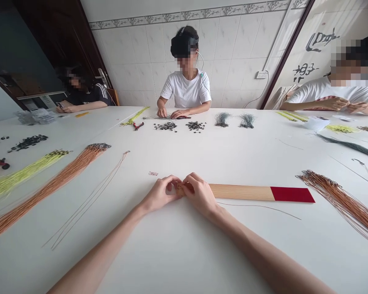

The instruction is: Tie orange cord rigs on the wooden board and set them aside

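Observation:
My left hand [161, 192] and my right hand [199, 192] meet at the left end of a flat wooden strip [242, 191] with a dark red right end [292, 194]. Both hands are closed in a pinch, fingertips touching, around a small loop of thin brown line [180, 187]. Fingers partly hide the loop and the strip's left end. From under my right hand a loose brown line [260, 206] trails off to the right. A small printed wrapper [153, 173] lies just beyond my left hand.
Brown line bundles lie at left [58, 179] and right [340, 192]. Several loose brown lines [88, 196] and a yellow bundle [27, 171] are on the left. Across the white table [178, 253], a person [187, 87] works behind black pieces [165, 126]; others sit left and right.

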`<state>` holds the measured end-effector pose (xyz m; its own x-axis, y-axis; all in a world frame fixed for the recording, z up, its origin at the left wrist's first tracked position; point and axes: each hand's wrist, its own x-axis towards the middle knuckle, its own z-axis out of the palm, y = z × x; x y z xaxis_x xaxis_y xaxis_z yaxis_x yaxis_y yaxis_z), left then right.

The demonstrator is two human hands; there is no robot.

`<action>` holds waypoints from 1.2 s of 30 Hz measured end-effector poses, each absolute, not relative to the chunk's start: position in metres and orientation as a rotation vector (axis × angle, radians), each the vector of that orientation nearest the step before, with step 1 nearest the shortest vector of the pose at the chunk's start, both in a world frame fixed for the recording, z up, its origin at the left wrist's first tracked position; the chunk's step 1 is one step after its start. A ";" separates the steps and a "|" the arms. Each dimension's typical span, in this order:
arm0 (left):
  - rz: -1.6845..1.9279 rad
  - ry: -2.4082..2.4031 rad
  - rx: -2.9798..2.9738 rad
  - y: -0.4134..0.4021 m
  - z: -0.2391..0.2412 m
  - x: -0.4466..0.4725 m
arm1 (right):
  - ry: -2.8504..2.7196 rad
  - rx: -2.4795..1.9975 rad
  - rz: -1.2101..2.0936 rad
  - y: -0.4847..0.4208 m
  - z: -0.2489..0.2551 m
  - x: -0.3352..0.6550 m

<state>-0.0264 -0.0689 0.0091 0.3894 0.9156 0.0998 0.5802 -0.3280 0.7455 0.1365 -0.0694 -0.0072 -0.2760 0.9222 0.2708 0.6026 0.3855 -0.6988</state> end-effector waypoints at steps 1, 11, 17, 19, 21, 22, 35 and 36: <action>0.691 1.282 2.025 -0.069 0.009 -0.026 | -1.990 -1.311 0.621 -0.069 -0.007 0.136; 0.675 1.276 2.016 -0.069 0.010 -0.026 | -1.993 -1.315 0.584 -0.069 -0.007 0.136; 0.672 1.284 2.023 -0.069 0.010 -0.026 | -2.006 -1.307 0.593 -0.070 -0.007 0.136; 0.665 1.292 2.026 -0.069 0.011 -0.026 | -2.013 -1.301 0.587 -0.070 -0.007 0.136; 0.663 1.295 2.029 -0.069 0.011 -0.026 | -2.012 -1.296 0.579 -0.069 -0.008 0.137; 0.663 1.294 2.030 -0.069 0.011 -0.026 | -2.009 -1.295 0.577 -0.069 -0.008 0.137; 0.680 1.286 2.047 -0.070 0.012 -0.025 | -2.000 -1.296 0.586 -0.069 -0.010 0.137; 0.686 1.280 2.049 -0.070 0.012 -0.025 | -1.999 -1.299 0.587 -0.069 -0.010 0.137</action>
<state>-0.0246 -0.0704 0.0120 0.3954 0.9128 0.1025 0.5908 -0.3382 0.7325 0.1367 -0.0693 -0.0097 -0.2770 0.9155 0.2918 0.6127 0.4022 -0.6803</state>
